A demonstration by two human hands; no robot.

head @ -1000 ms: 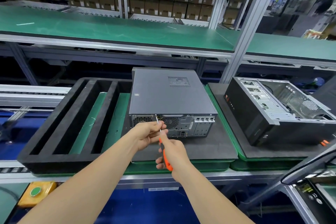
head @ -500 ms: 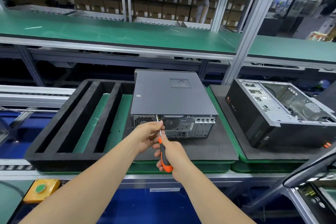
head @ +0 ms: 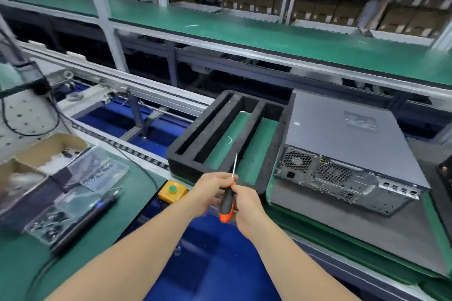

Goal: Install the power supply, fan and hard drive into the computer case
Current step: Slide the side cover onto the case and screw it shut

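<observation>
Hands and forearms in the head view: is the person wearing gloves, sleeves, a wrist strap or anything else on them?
Nothing worn is visible. The left hand and right hand are bare, without gloves. Both forearms are uncovered up to the bottom edge of the picture, so no sleeve shows. No watch, wristband, grounding strap, ring or marking can be made out, though the picture is slightly blurred.

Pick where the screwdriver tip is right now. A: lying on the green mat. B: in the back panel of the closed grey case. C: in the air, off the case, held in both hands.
C: both the left hand and right hand hold the screwdriver, shaft up, left of the grey case.
</observation>
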